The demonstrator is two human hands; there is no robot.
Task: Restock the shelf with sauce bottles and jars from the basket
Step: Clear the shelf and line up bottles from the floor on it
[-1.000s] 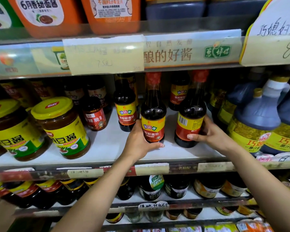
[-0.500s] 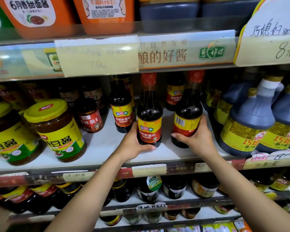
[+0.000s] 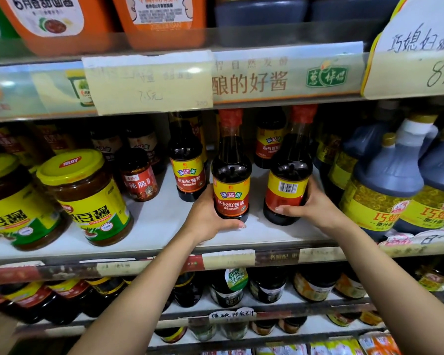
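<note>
- Head view, shelf: white middle board. Two dark soy sauce bottles stand upright near its front edge, side by side with a narrow gap between them, as in both earlier frames.
- Left bottle: red cap, yellow-and-red label facing forward. The left hand grips its lower body, thumb curled under the label across the base. The grasp is unchanged from half a second ago.
- Right bottle: the right hand wraps its lower body from the right, thumb across the front. The barcode now sits near the middle of the visible face. One second ago it sat toward the left edge, so the bottle has turned.
- Third bottle: same label, just behind and left of the left bottle.
- Chilli jar: left of the third bottle.
- Bean-paste jar: yellow lid, farther left.
- Jugs: blue-grey, just right of the right hand.
</note>
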